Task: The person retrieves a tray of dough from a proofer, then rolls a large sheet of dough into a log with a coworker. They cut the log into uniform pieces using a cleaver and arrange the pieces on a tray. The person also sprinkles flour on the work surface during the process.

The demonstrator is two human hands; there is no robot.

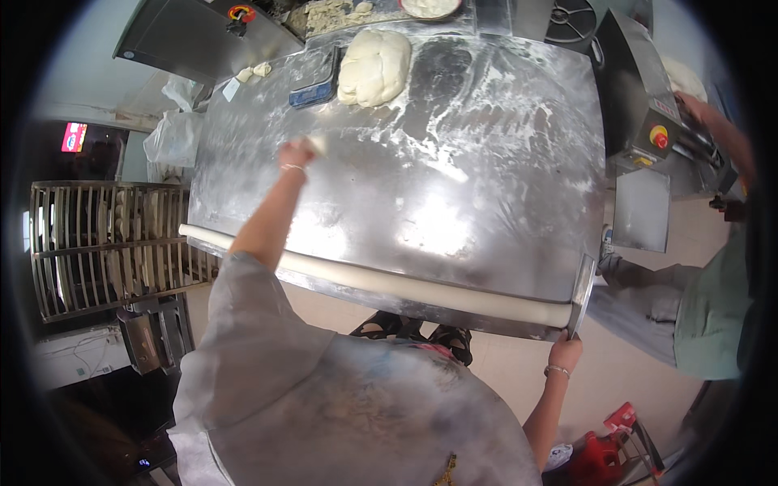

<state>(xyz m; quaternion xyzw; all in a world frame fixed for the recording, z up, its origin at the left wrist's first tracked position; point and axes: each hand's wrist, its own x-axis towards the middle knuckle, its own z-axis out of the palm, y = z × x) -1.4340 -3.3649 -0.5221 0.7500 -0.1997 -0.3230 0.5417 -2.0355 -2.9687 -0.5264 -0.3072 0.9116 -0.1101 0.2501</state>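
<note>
Left hand (pixel 298 153), 10–11 o'clock: fingers closed on pale lump (pixel 319 144) (blurred). Right hand (pixel 566 351), 4 o'clock: clamped on metal blade (pixel 581 293), by dough roll (pixel 421 290).

Slatted rack (pixel 113 245) — left | white plastic bag (pixel 174 139) | lit red screen (pixel 74 137) | co-worker's green shirt (pixel 711 316) — far right

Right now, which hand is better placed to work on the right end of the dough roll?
Probably the right hand: it holds a flat metal tool beside that end of the dough roll. The left hand is farther off, over the table, at a small pale piece.
</note>
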